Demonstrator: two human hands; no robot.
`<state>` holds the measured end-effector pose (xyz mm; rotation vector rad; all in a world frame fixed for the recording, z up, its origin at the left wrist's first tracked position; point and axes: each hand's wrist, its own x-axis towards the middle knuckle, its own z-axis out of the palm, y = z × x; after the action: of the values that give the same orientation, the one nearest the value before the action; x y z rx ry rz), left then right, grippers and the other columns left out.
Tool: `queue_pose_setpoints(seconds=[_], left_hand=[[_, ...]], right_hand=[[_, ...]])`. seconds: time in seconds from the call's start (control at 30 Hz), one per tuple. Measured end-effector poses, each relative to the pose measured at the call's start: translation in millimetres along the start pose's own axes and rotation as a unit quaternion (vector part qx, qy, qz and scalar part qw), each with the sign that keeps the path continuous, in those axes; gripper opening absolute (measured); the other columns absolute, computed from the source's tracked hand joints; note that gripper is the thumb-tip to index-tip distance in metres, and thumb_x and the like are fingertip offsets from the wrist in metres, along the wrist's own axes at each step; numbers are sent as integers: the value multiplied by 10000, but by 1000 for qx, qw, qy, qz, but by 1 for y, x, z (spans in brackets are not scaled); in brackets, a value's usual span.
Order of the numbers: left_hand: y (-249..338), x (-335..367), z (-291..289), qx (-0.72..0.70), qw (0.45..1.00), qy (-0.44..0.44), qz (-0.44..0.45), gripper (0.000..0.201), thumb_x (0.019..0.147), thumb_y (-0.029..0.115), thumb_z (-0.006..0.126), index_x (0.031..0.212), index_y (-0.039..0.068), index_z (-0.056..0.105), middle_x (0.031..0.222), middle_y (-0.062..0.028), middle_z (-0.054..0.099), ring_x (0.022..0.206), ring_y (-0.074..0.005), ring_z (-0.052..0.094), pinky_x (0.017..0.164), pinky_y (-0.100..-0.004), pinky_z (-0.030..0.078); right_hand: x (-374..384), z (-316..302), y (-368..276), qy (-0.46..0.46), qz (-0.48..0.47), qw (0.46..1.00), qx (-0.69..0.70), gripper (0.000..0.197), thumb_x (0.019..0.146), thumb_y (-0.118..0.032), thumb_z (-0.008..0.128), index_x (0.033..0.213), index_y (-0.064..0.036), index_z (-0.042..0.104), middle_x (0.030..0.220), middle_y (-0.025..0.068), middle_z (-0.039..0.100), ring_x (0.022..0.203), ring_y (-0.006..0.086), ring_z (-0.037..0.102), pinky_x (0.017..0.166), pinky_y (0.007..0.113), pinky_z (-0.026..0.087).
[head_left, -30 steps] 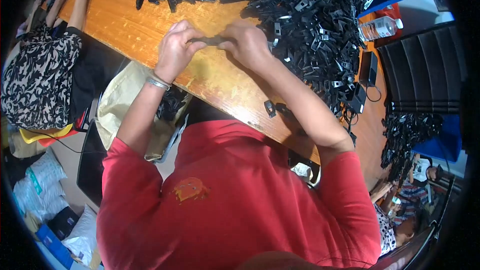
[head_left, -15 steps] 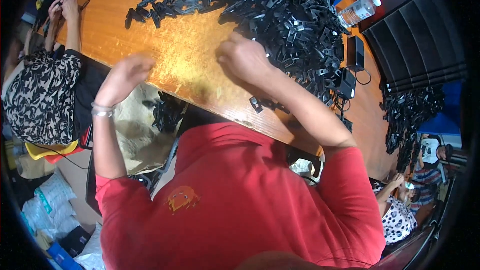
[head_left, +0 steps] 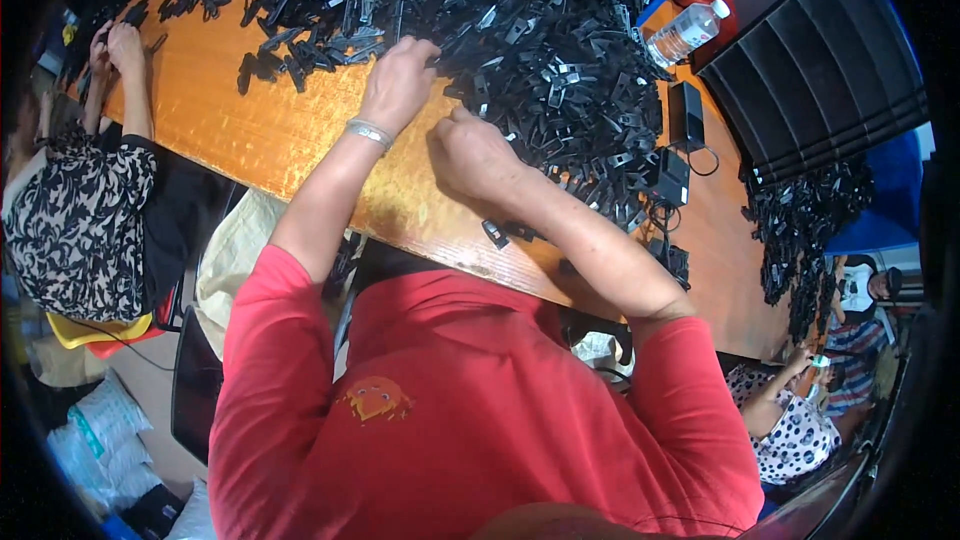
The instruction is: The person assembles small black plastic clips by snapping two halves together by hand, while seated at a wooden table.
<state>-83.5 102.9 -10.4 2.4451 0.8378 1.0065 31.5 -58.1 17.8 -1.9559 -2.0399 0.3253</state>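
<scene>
Many black plastic parts point(head_left: 515, 45) lie beyond the left hand point(head_left: 400, 88), likely picking; right hand point(head_left: 477, 153) curled. Grasps can't be told; next calls for pinching.

Wood tabletop point(head_left: 310, 130) brightly lit — warm glare across worn surface; soft shadow beside right hand point(head_left: 475, 155); black parts point(head_left: 560, 70) dark, flecked with white glints; straight edges bowed — corners black.

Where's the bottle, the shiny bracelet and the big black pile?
Bottle point(head_left: 686, 33), head view: middle of its side.
Shiny bracelet point(head_left: 370, 132), head view: its band.
Big black pile point(head_left: 525, 45), head view: pieces near its middle.
</scene>
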Motion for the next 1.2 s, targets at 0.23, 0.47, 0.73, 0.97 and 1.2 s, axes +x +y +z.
queue_pose_setpoints(seconds=[0.23, 0.47, 0.73, 0.97, 1.2], left_hand=[[-14, -63, -36, -196, 969, 14, -149, 284, 922, 17, 787, 1203, 53, 766, 1042, -169, 770, 982, -300, 776, 915, -362, 603], [12, -115, -98, -106, 973, -96, -183, 261, 934, 36, 777, 1192, 76, 788, 1049, -103, 715, 927, -276, 722, 829, -388, 570], [3, -127, -91, -5, 996, -31, -89, 265, 873, 70, 836, 1134, 87, 795, 1036, -118, 697, 1013, -342, 691, 877, -442, 566], [-1, -128, -92, 22, 997, -8, -78, 228, 819, 64, 863, 1038, 97, 806, 1003, -92, 691, 1025, -334, 681, 865, -444, 574], [-10, -130, -86, 21, 997, 11, -79, 214, 767, 65, 894, 959, 71, 800, 963, -110, 687, 966, -345, 685, 832, -445, 571]], right_hand=[[-11, -3, -19, 48, -13, 980, 194, 250, 866, -197, 838, 1054, -49, 768, 1042, 206, 720, 1015, 409, 722, 893, 467, 581], [-26, -1, -5, 46, -32, 997, 44, 268, 854, -178, 850, 1093, -79, 777, 1030, 167, 738, 964, 402, 736, 844, 478, 594], [13, -11, -30, 56, -39, 995, 68, 269, 848, -180, 883, 1085, -66, 823, 1025, 170, 711, 956, 389, 743, 798, 478, 600], [42, 16, -6, 93, -58, 990, 93, 284, 795, -212, 944, 1030, -83, 851, 983, 140, 691, 885, 366, 724, 775, 464, 582], [58, 31, -11, 47, -154, 981, 104, 244, 778, -192, 920, 970, -92, 807, 929, 129, 698, 884, 378, 715, 758, 480, 561]])
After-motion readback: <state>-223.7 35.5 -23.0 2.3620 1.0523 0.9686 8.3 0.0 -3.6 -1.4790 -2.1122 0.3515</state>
